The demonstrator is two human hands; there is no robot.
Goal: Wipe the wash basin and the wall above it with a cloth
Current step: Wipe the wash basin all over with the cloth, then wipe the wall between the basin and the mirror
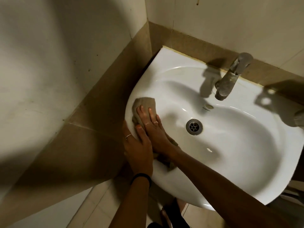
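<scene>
A white wash basin [246,162] is fixed in a corner, with a metal drain [194,127] in its bowl. A beige cloth [143,102] lies on the basin's left rim. My right hand [153,129] presses flat on the cloth with straight fingers. My left hand [136,145] holds the basin's left outer edge, thumb on top of the rim and fingers down the outside. The back wall [213,22] above the basin is pale tile over a brown tile band [189,45].
A dull metal tap [230,78] stands at the basin's back rim, spout over the bowl. The side wall [57,63] runs close along the basin's left. A light tiled floor [98,208] and a bare foot [164,213] show below the basin.
</scene>
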